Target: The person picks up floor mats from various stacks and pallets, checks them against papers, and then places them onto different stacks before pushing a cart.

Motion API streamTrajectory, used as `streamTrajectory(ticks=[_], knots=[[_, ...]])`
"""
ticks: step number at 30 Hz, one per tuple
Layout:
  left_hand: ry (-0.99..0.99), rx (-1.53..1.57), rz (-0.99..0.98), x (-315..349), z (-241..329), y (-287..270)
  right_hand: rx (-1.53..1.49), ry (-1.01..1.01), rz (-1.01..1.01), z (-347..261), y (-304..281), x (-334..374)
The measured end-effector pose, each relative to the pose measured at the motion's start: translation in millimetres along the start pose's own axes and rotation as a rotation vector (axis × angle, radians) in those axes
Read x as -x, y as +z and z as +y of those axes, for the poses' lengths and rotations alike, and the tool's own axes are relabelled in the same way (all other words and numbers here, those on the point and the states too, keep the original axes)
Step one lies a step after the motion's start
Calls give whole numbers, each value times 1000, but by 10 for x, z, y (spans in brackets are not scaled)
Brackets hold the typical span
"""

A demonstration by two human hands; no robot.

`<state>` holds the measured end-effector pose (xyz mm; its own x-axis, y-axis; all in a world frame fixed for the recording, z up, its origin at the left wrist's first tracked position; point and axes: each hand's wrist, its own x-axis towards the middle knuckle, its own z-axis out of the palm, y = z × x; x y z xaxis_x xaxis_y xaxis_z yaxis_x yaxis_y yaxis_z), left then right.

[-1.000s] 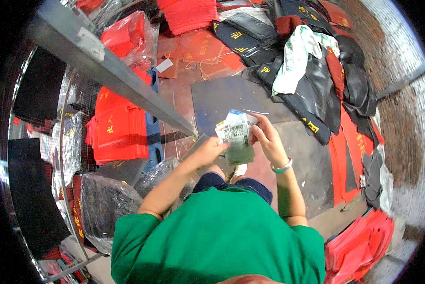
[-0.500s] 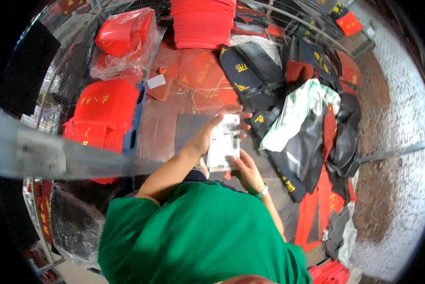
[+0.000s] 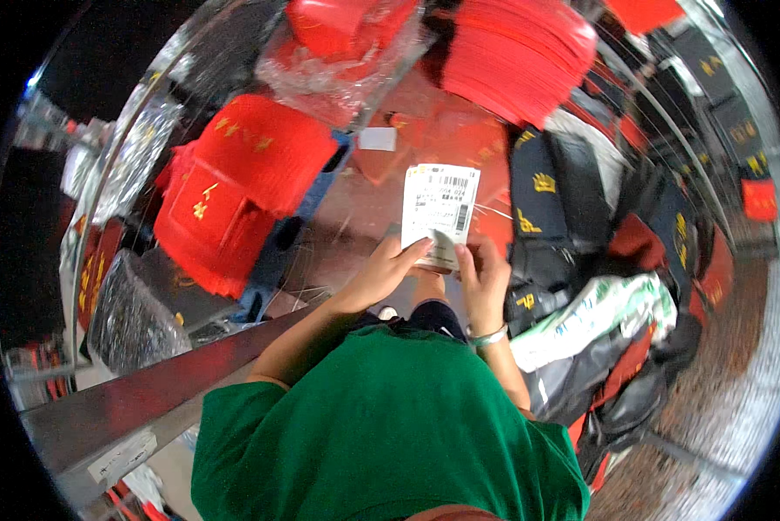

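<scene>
Between both hands, in front of my body, is a white printed shipping label (image 3: 439,201) with barcodes, tilted slightly. I cannot tell whether it is one sheet or several stacked. My left hand (image 3: 386,273) grips its lower left edge, thumb lying on the printed face. At the lower right corner my right hand (image 3: 487,276) pinches it between thumb and curled fingers; a bracelet (image 3: 489,337) circles that wrist. Below the label, dark red mats (image 3: 459,130) lie flat, with a small white paper (image 3: 377,139) on them.
A tall stack of red mats (image 3: 520,61) stands ahead, with plastic-wrapped red ones (image 3: 347,52) beside it. On the left, red mats (image 3: 234,182) rest on a blue pallet (image 3: 299,217). Black mats (image 3: 538,191) and a white-green bag (image 3: 594,321) lie right. A metal beam (image 3: 164,382) crosses lower left.
My view has turned, swinging the surroundings round. The label is now held farther from my body; my left hand has shifted from its upper part to its lower left edge.
</scene>
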<state>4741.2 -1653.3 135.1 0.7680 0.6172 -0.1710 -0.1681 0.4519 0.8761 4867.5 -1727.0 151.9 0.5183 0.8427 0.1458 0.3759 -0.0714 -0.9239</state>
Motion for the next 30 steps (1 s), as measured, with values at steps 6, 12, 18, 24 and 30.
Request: streamTrajectory(ticks=[6, 12, 18, 24, 30], knots=[[89, -64, 243, -881, 454, -361, -139, -9, -159, 257, 266, -1407], [117, 157, 496, -1669, 824, -556, -455, 100, -243, 359, 483, -2540], [287, 347, 632, -2072, 986, -743, -259, -112, -268, 552, 677, -3222], [383, 308, 793, -2266, 1066, -1173, -429, 54, -367, 368, 939, -3530], [444, 293, 719, -2270, 1107, -1617, -488, 160, -340, 277, 1315, -3548]])
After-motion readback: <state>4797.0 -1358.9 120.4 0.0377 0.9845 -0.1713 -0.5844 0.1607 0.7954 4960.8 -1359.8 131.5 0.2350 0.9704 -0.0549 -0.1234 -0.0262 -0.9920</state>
